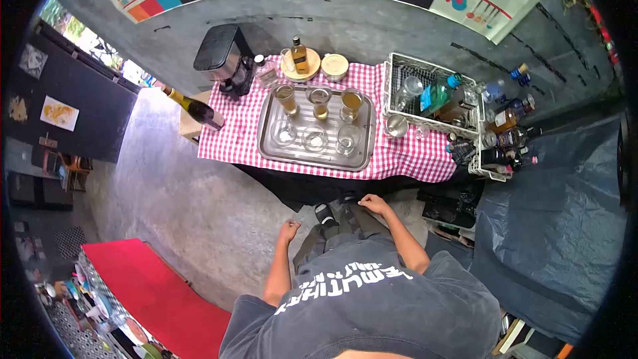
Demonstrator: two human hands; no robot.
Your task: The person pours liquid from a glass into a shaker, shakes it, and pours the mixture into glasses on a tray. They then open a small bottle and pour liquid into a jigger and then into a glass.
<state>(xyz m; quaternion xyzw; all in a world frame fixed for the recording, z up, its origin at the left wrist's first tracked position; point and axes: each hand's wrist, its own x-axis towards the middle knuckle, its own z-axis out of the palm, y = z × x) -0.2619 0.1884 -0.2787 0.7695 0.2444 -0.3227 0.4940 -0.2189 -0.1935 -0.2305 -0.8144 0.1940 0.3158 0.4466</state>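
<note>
My left hand (289, 230) hangs low in front of the table, fingers loosely curled, with nothing visible in it. My right hand (375, 204) is just off the table's front edge, its fingers also curled and holding nothing I can see. Neither hand touches the metal tray (299, 157) on the red checked tablecloth (229, 134). Three glasses with amber drink stand at the tray's back: a left glass (286, 98), a middle stemmed glass (319, 108) and a right glass (351, 102). Three clear glasses stand in front, including a tumbler (347, 139).
Behind the tray are a whisky bottle (300, 58), a lidded bowl (334, 66) and a coffee maker (226, 60). A champagne bottle (194, 108) stands left. On the right are a metal cup (397, 126), a white crate (392, 86) and several bottles. A red-topped table (149, 292) is lower left.
</note>
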